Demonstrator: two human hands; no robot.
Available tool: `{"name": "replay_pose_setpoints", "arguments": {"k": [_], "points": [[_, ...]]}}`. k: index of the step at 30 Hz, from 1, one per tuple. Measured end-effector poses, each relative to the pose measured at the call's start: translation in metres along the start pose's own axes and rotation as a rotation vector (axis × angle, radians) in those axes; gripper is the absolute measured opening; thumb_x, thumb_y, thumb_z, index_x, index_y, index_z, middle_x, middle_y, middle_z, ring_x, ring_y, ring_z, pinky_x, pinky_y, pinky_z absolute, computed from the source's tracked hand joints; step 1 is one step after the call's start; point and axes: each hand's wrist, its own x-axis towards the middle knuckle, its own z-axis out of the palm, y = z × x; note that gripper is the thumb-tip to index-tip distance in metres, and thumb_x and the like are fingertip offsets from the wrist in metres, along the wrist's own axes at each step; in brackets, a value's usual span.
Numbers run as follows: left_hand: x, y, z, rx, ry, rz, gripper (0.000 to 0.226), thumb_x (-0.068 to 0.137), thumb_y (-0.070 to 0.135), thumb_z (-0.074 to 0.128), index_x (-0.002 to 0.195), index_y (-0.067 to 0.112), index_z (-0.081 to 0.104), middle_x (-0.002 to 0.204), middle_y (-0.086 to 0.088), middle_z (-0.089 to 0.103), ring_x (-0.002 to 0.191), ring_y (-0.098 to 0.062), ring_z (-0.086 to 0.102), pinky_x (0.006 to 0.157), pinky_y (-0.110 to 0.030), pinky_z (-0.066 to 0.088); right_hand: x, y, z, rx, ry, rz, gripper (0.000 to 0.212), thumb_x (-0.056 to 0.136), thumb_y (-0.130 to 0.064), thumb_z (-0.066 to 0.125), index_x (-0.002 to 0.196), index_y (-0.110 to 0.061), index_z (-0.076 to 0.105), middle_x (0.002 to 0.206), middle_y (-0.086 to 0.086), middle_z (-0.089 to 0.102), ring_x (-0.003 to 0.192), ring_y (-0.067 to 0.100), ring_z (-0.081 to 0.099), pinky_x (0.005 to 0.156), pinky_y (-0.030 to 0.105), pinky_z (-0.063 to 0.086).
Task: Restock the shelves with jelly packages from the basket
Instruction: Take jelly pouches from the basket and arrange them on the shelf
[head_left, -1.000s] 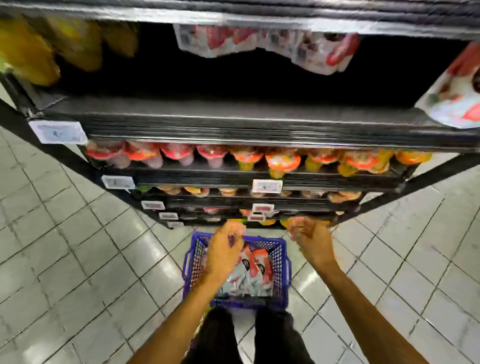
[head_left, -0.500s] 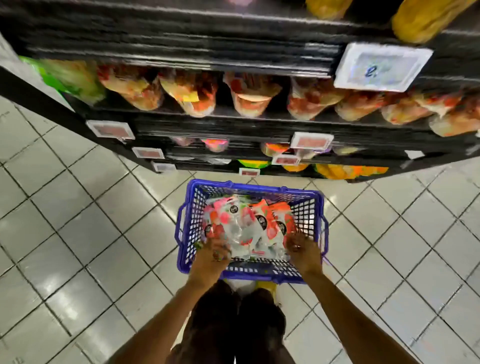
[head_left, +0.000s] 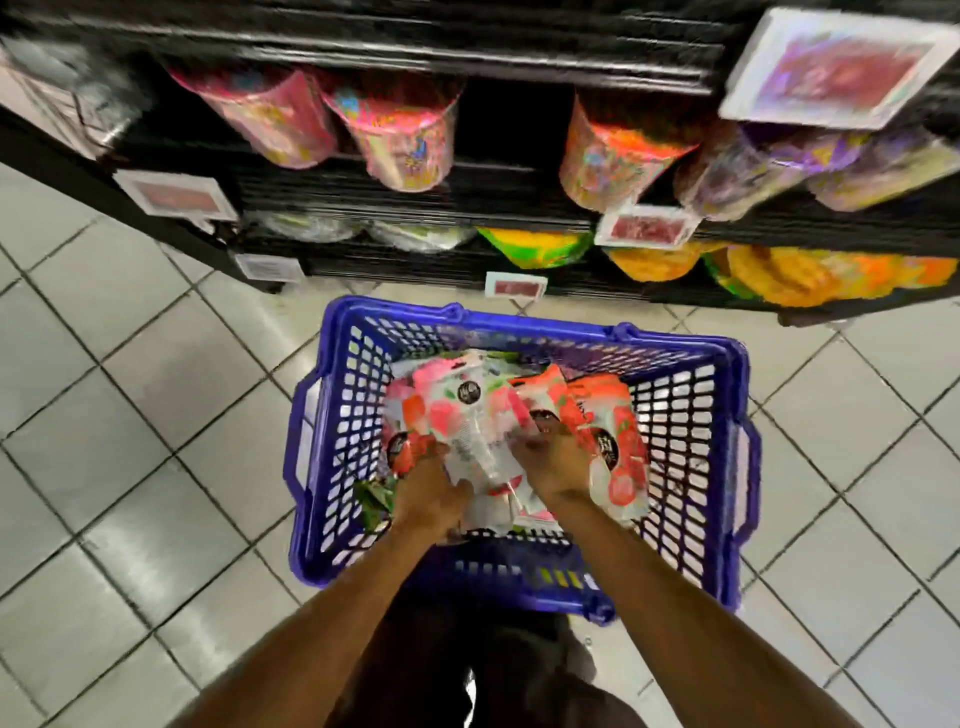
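The head camera looks down at the jelly packages. They lie in a loose heap inside the blue basket. The basket sits on the tiled floor, just in front of the black shelves.

The packs are soft, shiny pouches in white, pink and red. I think they are light and floppy, and the smooth wrap could slip. One held by a corner would bend and hang. It looks best to take them by the flat middle, or to squeeze a few together from both sides. A very hard squeeze might squash the jelly.

Both arms reach down and forward into the basket, close together. The left hand is low on the near left of the heap. Its fingers curl round the packs there, with the thumb on a white one. The right hand is just beside it, knuckles up, with its fingers bent down into the heap and closed on a pack. The picture is blurry, so I cannot tell how many packs each hand has.
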Motion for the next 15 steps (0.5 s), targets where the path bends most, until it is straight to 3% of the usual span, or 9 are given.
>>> {"name": "replay_pose_setpoints", "arguments": {"k": [2,4,6,8,9,12,13,15], "points": [[0.007,-0.001,0.000,0.017,-0.003,0.006,0.047,0.087,0.017,0.062,0.131,0.008,0.047,0.117,-0.014,0.066,0.109,-0.030,0.063,0.092,-0.040,0.051,0.002,-0.003,0.004,-0.048,0.020,0.033,0.028,0.086,-0.030,0.070,0.100,-0.005,0.070,0.090,0.015,0.072,0.089,0.033,0.067,0.064,0.028,0.039],[0.010,-0.002,-0.001,0.038,-0.016,-0.013,0.052,0.088,0.022,0.062,0.135,0.008,0.044,0.124,-0.012,0.063,0.114,-0.029,0.061,0.095,-0.037,0.050,0.002,-0.005,0.003,-0.025,0.007,0.072,0.021,0.083,-0.028,0.074,0.091,-0.009,0.069,0.078,0.007,0.067,0.076,0.026,0.062,0.064,0.028,0.038],[0.008,-0.003,-0.003,0.029,-0.019,-0.034,0.056,0.088,0.024,0.064,0.137,0.010,0.043,0.129,-0.011,0.059,0.116,-0.028,0.060,0.096,-0.037,0.050,-0.003,-0.008,0.001,0.039,-0.101,0.085,0.014,0.081,-0.022,0.077,0.084,-0.010,0.070,0.067,-0.005,0.060,0.065,0.014,0.055,0.059,0.024,0.037],[0.003,-0.006,-0.004,-0.090,-0.034,-0.046,0.061,0.085,0.018,0.070,0.139,0.011,0.043,0.136,-0.011,0.055,0.119,-0.028,0.057,0.100,-0.039,0.048,-0.014,-0.015,-0.004,0.265,-0.234,0.143,0.014,0.083,-0.011,0.075,0.093,-0.002,0.071,0.073,-0.002,0.064,0.063,0.009,0.057,0.050,0.020,0.041],[-0.002,-0.008,-0.005,-0.136,-0.048,-0.041,0.067,0.082,0.013,0.073,0.141,0.011,0.041,0.138,-0.010,0.053,0.117,-0.027,0.058,0.095,-0.036,0.051,-0.021,-0.020,-0.007,0.414,-0.287,0.191,0.012,0.084,-0.006,0.072,0.095,-0.003,0.070,0.075,0.000,0.066,0.062,0.009,0.059,0.047,0.018,0.044],[-0.017,-0.017,-0.009,-0.047,-0.056,0.030,0.086,0.079,0.003,0.071,0.150,0.025,0.027,0.133,-0.005,0.059,0.082,-0.011,0.065,0.054,-0.015,0.052,-0.045,-0.032,-0.020,0.672,-0.355,0.266,0.018,0.086,0.000,0.061,0.086,-0.018,0.060,0.069,-0.001,0.061,0.066,0.017,0.056,0.046,0.022,0.044],[-0.022,-0.019,-0.012,0.002,-0.034,0.065,0.091,0.078,0.001,0.068,0.151,0.031,0.023,0.133,-0.003,0.058,0.085,-0.013,0.065,0.053,-0.015,0.050,-0.053,-0.036,-0.026,0.701,-0.347,0.274,0.022,0.086,0.001,0.057,0.078,-0.019,0.057,0.062,-0.003,0.057,0.063,0.017,0.051,0.046,0.023,0.041],[-0.028,-0.024,-0.018,0.033,-0.036,0.158,0.103,0.074,-0.008,0.067,0.150,0.045,0.020,0.149,0.003,0.042,0.125,-0.021,0.051,0.079,-0.023,0.054,-0.066,-0.040,-0.039,0.750,-0.326,0.302,0.031,0.086,0.005,0.050,0.061,-0.013,0.053,0.052,0.000,0.047,0.056,0.017,0.044,0.045,0.024,0.036]]}}
